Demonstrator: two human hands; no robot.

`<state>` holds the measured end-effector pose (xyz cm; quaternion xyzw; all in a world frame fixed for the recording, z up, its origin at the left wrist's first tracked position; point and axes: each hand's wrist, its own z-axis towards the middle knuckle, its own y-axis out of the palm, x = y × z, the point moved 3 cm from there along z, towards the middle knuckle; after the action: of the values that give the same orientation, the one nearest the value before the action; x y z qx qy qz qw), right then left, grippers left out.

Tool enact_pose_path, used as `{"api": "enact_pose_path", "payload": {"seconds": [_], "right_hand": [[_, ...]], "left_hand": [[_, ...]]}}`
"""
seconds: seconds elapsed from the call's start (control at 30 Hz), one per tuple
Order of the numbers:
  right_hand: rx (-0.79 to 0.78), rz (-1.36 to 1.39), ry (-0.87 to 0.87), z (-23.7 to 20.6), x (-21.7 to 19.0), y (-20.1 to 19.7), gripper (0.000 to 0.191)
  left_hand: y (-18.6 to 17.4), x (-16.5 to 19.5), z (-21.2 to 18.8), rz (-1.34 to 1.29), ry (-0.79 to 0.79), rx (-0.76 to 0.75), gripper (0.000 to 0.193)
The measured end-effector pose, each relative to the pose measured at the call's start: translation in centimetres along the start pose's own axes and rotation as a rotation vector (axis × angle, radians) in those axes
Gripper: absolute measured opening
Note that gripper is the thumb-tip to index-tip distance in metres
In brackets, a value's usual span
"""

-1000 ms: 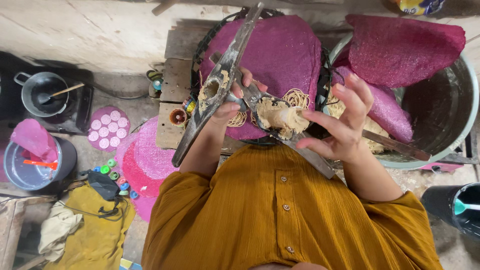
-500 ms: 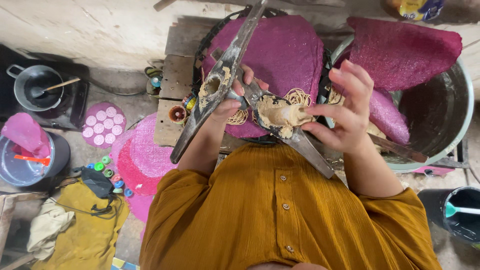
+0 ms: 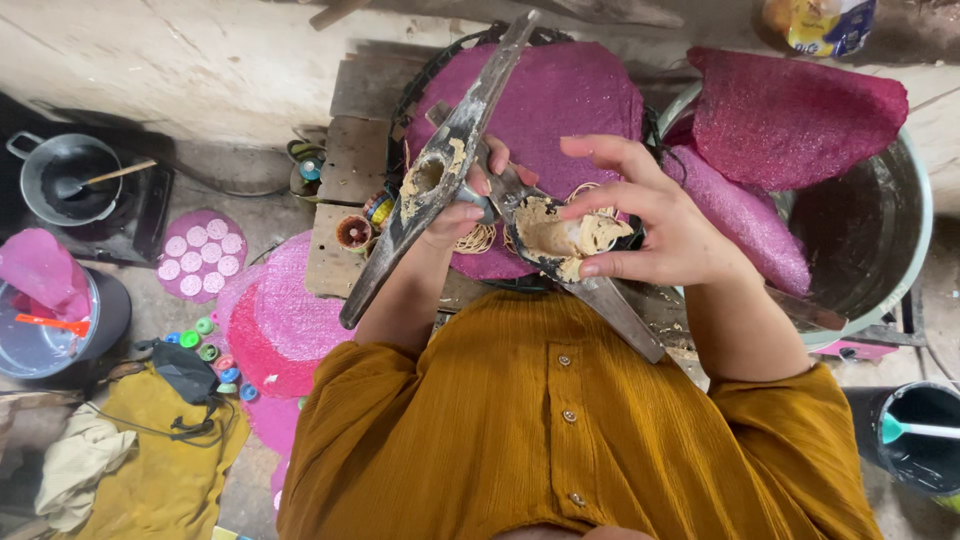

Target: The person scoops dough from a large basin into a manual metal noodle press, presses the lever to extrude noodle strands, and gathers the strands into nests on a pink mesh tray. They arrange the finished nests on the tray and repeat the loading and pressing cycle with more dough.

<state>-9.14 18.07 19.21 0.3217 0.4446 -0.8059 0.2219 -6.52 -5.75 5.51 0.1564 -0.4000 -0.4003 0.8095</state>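
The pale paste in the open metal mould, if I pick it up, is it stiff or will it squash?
The paste looks soft: it is smeared around both cups of the mould. It probably sticks too, as the right hand presses it. Likely light.
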Motion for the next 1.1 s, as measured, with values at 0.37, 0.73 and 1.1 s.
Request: {"api": "enact_pose_path", "payload": {"seconds": [0.37, 0.73, 1.1], "right_hand": [[0.218, 0.293, 0.009, -2.3, 1.2, -1.0, 0.02], [0.251, -0.259, 0.101, -2.8, -1.7, -0.2, 0.022], [0.752, -0.047, 0.182, -11.8, 8.0, -5.7, 0.011]], "left_hand": [[0.6, 1.3, 0.7, 0.004, 0.0, -0.001, 0.021], [0.1, 0.4, 0.4, 0.029, 0.029, -0.031, 0.025], [-3.0, 3.7, 1.0, 0.176, 0.199, -0.048, 0.031]]}}
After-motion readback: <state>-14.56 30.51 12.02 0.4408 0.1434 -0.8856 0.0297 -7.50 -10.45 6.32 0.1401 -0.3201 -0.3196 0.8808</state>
